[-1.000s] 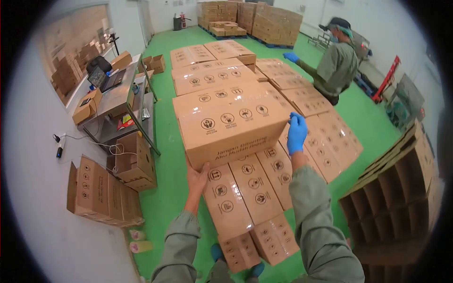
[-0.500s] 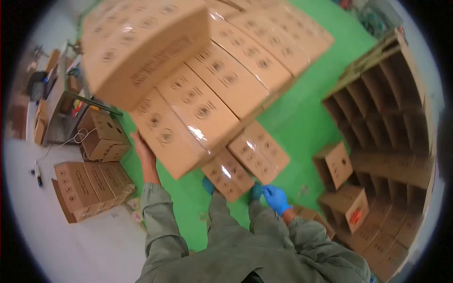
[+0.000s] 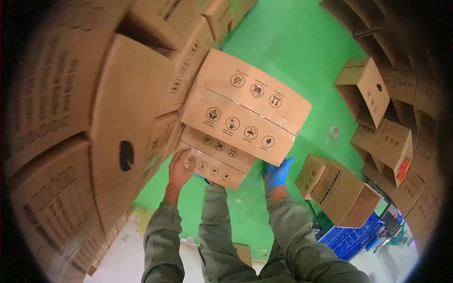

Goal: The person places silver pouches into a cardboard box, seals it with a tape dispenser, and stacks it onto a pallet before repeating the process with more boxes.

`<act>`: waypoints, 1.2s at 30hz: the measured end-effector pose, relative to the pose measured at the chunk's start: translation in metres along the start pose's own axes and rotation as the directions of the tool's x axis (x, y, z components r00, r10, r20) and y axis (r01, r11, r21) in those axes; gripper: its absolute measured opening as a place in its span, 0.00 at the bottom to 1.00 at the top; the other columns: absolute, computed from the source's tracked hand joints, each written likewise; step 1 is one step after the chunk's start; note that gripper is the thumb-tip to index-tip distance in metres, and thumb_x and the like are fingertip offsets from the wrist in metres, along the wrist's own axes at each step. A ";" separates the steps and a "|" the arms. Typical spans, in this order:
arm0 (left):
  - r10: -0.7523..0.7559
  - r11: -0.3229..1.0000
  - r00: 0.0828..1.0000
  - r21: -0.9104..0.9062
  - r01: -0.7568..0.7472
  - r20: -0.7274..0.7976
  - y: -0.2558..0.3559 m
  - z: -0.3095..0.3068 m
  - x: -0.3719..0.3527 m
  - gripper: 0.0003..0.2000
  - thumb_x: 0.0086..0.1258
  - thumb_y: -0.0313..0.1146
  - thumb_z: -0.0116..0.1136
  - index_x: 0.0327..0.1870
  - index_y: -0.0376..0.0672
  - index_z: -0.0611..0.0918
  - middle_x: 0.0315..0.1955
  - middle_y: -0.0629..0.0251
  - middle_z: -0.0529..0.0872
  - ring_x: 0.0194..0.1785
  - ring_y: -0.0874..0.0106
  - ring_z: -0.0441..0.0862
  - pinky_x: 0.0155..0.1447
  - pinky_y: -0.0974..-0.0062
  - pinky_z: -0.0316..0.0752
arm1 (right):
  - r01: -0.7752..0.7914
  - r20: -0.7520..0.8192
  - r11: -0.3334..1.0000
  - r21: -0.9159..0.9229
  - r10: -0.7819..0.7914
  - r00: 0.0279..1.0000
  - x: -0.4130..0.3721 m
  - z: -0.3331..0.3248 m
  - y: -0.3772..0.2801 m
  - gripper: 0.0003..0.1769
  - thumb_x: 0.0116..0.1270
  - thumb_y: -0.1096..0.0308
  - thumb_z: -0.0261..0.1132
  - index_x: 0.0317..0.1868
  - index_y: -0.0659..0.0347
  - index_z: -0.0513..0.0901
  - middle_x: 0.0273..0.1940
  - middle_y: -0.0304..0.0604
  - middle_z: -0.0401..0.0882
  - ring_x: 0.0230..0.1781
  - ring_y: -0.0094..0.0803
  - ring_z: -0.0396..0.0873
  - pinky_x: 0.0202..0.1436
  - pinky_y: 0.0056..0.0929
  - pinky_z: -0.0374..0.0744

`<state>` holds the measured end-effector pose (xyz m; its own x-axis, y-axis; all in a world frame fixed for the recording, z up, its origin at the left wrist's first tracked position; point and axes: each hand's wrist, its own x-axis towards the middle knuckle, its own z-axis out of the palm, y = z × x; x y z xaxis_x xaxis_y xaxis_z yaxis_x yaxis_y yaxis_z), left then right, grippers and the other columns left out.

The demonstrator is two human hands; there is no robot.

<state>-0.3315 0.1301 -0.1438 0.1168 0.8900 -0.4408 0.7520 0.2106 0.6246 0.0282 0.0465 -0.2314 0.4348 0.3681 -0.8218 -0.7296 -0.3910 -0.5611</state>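
Observation:
A taped cardboard box point(image 3: 245, 108) with printed handling symbols lies in front of me, its top facing up. Below its near edge shows a second cardboard box point(image 3: 212, 158), partly covered by the first. My left hand point(image 3: 179, 170), bare, rests against the left corner of the lower box with its fingers stretched. At the near right corner of the upper box is my right hand point(image 3: 278, 174), in a blue glove, with its fingers extended. The upper box hides part of this hand, and whether it bears any weight does not show.
Large stacked cartons point(image 3: 120, 132) rise close on my left. To my right, open cartons point(image 3: 330, 188) stand by a blue plastic crate point(image 3: 354, 236). Another open carton point(image 3: 361, 92) and a tape roll point(image 3: 333, 132) are on the green floor point(image 3: 283, 42).
My view has turned, and the big carton stack is now at my left. My left hand has left that stack's corner for the lower box; my right hand has come up to the upper box.

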 end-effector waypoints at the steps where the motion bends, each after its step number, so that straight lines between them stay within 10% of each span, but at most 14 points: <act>1: 0.199 0.976 0.970 0.122 -0.182 -0.138 0.033 0.002 0.016 0.28 0.63 0.36 0.65 0.63 0.33 0.73 0.62 0.41 0.74 0.65 0.46 0.70 0.69 0.57 0.66 | 0.071 -0.002 0.997 0.016 -0.071 0.997 -0.004 0.017 -0.029 0.42 0.74 0.31 0.37 0.72 0.56 0.63 0.70 0.48 0.65 0.70 0.39 0.63 0.70 0.41 0.61; 4: 0.348 0.922 0.882 0.288 -0.259 -0.318 0.101 -0.008 0.086 0.29 0.65 0.39 0.63 0.65 0.34 0.70 0.62 0.40 0.72 0.67 0.47 0.68 0.70 0.57 0.63 | 0.185 -0.006 0.969 -0.165 -0.189 0.982 0.002 0.047 -0.097 0.42 0.74 0.32 0.36 0.73 0.56 0.62 0.70 0.47 0.65 0.69 0.40 0.63 0.71 0.44 0.60; 9: -0.200 0.979 0.845 -0.067 0.192 -0.495 0.135 -0.002 0.145 0.32 0.64 0.50 0.62 0.61 0.33 0.72 0.55 0.40 0.78 0.58 0.46 0.76 0.61 0.53 0.70 | 0.044 0.113 0.940 -0.338 -0.006 0.994 0.016 0.073 -0.140 0.40 0.76 0.36 0.37 0.73 0.59 0.61 0.70 0.46 0.66 0.69 0.41 0.64 0.72 0.44 0.61; 12: -0.330 0.942 0.816 -0.117 0.313 -0.474 0.130 -0.001 0.119 0.31 0.62 0.54 0.63 0.54 0.35 0.74 0.43 0.43 0.83 0.49 0.45 0.80 0.53 0.52 0.73 | -0.166 0.592 0.986 -0.026 0.149 0.792 0.096 0.025 -0.105 0.37 0.78 0.41 0.41 0.73 0.61 0.61 0.69 0.49 0.68 0.66 0.43 0.69 0.72 0.41 0.67; 13: -0.289 0.957 0.813 -0.129 0.260 -0.505 0.127 0.005 0.105 0.31 0.63 0.57 0.60 0.53 0.35 0.75 0.40 0.44 0.83 0.48 0.46 0.80 0.53 0.53 0.74 | 0.535 0.838 0.778 -0.329 -0.021 0.546 0.104 0.014 -0.101 0.32 0.79 0.47 0.42 0.71 0.63 0.64 0.67 0.48 0.69 0.64 0.42 0.71 0.70 0.41 0.69; 14: -0.451 0.892 0.847 -0.126 0.434 -0.281 0.121 0.008 0.093 0.32 0.64 0.59 0.57 0.51 0.33 0.75 0.41 0.42 0.83 0.48 0.46 0.81 0.53 0.53 0.74 | 0.864 0.860 0.072 -0.498 0.165 0.482 0.120 0.002 -0.112 0.29 0.78 0.51 0.45 0.69 0.63 0.67 0.64 0.47 0.72 0.61 0.44 0.73 0.67 0.42 0.71; 16: -0.489 0.872 0.844 -0.146 0.467 -0.222 0.088 0.032 0.082 0.37 0.65 0.63 0.54 0.60 0.34 0.75 0.48 0.43 0.84 0.53 0.49 0.82 0.58 0.56 0.74 | 0.615 0.764 0.494 -0.615 0.179 0.620 0.129 -0.014 -0.112 0.28 0.78 0.52 0.45 0.68 0.63 0.68 0.64 0.47 0.72 0.61 0.44 0.73 0.67 0.42 0.72; 18: -0.555 0.828 0.804 -0.233 0.510 -0.213 0.072 0.044 0.083 0.39 0.64 0.65 0.54 0.63 0.36 0.75 0.51 0.45 0.84 0.55 0.51 0.82 0.60 0.58 0.74 | 0.052 0.656 0.910 -0.412 0.257 0.710 0.127 -0.013 -0.119 0.27 0.78 0.52 0.46 0.67 0.63 0.68 0.63 0.48 0.73 0.61 0.44 0.73 0.67 0.42 0.72; 20: -0.666 0.563 0.739 -0.581 0.588 0.104 0.103 0.038 0.082 0.40 0.64 0.67 0.54 0.65 0.39 0.75 0.54 0.51 0.83 0.57 0.56 0.81 0.61 0.62 0.73 | -0.102 0.622 0.966 -0.237 0.231 0.748 0.110 -0.011 -0.116 0.27 0.78 0.53 0.46 0.67 0.63 0.69 0.62 0.48 0.73 0.60 0.44 0.73 0.66 0.42 0.72; 26: -0.622 0.494 0.777 -0.721 0.486 0.098 0.127 0.010 0.041 0.35 0.65 0.65 0.54 0.57 0.38 0.82 0.49 0.53 0.85 0.55 0.62 0.82 0.57 0.66 0.75 | -0.249 0.602 0.969 -0.004 0.201 0.773 -0.093 0.031 -0.182 0.31 0.75 0.46 0.49 0.66 0.63 0.71 0.61 0.47 0.75 0.62 0.43 0.72 0.65 0.43 0.72; 30: -0.460 0.854 0.882 -0.220 0.472 0.107 0.220 -0.067 -0.040 0.32 0.60 0.64 0.60 0.46 0.40 0.83 0.40 0.50 0.84 0.47 0.60 0.83 0.50 0.65 0.76 | -0.179 0.581 0.981 -0.081 0.192 0.791 -0.173 0.037 -0.208 0.32 0.75 0.45 0.49 0.66 0.63 0.71 0.61 0.46 0.74 0.62 0.41 0.72 0.66 0.42 0.71; 36: -0.085 0.981 0.976 -0.186 0.047 -0.202 0.370 -0.223 -0.193 0.33 0.58 0.62 0.63 0.56 0.44 0.82 0.39 0.52 0.88 0.43 0.57 0.87 0.50 0.66 0.79 | -0.021 0.650 0.988 -0.156 0.119 0.751 -0.295 0.088 -0.279 0.32 0.76 0.44 0.49 0.66 0.63 0.71 0.62 0.46 0.74 0.63 0.40 0.70 0.67 0.40 0.69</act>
<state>-0.2204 0.1266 0.3156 -0.0809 0.9320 -0.3532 0.6227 0.3239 0.7122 0.0576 0.1211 0.1762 -0.1033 0.7782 -0.6195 -0.6475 -0.5254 -0.5520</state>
